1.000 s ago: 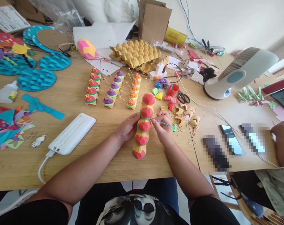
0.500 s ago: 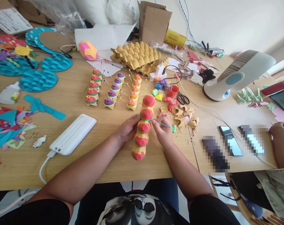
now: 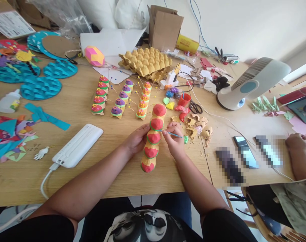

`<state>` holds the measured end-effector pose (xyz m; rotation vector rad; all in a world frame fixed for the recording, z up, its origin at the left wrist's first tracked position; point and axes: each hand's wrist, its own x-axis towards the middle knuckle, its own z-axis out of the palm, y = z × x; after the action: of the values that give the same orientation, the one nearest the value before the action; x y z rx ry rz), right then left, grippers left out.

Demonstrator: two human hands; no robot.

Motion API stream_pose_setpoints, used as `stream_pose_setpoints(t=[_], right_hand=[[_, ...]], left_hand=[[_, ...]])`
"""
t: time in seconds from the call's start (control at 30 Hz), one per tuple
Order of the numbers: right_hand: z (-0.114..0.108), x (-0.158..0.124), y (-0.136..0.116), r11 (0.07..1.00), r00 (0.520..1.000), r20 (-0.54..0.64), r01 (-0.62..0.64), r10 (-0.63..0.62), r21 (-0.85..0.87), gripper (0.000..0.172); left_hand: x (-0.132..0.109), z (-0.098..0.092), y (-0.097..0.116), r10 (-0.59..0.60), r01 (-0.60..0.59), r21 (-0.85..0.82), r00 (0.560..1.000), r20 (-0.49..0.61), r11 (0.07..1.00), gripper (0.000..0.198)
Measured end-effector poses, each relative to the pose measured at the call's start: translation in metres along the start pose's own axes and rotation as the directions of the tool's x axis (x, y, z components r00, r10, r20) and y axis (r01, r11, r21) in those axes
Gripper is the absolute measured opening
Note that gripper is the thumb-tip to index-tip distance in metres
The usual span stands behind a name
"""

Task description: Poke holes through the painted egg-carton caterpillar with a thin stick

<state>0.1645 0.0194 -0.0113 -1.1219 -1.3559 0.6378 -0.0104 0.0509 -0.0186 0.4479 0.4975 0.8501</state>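
Note:
A strip of egg carton cups (image 3: 153, 137), its domes covered in red with green edging, is held above the table front. My left hand (image 3: 137, 138) is closed on the strip's left side near the second and third domes. In my right hand (image 3: 174, 139) is a thin blue stick tool (image 3: 175, 135), its tip touching the strip beside the second dome. I cannot tell whether it is a brush or a modelling tool. A small green lump (image 3: 185, 139) lies just right of that hand.
Behind the strip stand finished red (image 3: 101, 92), purple (image 3: 123, 98) and orange (image 3: 144, 101) carton strips with pins. Carton scraps (image 3: 193, 126), scissors (image 3: 195, 107) and a red cup (image 3: 184, 99) lie to the right. A power bank (image 3: 78, 145) is left; another person's hand (image 3: 298, 142) rests far right.
The view has shifted slightly. Both hands keep hold of the strip and the blue stick tool in nearly the same pose, the tool's tip still at the second dome.

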Motion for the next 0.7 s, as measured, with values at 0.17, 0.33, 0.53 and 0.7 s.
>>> stream_pose_setpoints(t=[0.17, 0.33, 0.53, 0.7], right_hand=[[-0.002, -0.001, 0.001, 0.999, 0.999, -0.011, 0.049, -0.049, 0.016, 0.02], [-0.002, -0.001, 0.002, 0.996, 0.997, 0.022, 0.078, -0.077, -0.037, 0.017], [0.0, -0.001, -0.001, 0.99, 0.992, 0.029, 0.121, -0.12, -0.07, 0.014], [0.0, 0.0, -0.004, 0.987, 0.991, 0.024, 0.132, -0.13, -0.096, 0.012]], left_hand=[[0.0, -0.001, 0.001, 0.007, -0.006, 0.018, 1.0, -0.019, 1.0, 0.023], [0.0, -0.003, 0.001, 0.004, -0.003, 0.035, 1.0, -0.013, 0.999, 0.02], [-0.001, -0.002, 0.001, 0.004, -0.004, 0.064, 1.0, -0.006, 0.998, 0.017], [-0.005, 0.008, 0.007, -0.063, 0.064, 0.046, 0.998, -0.029, 0.997, 0.016]])
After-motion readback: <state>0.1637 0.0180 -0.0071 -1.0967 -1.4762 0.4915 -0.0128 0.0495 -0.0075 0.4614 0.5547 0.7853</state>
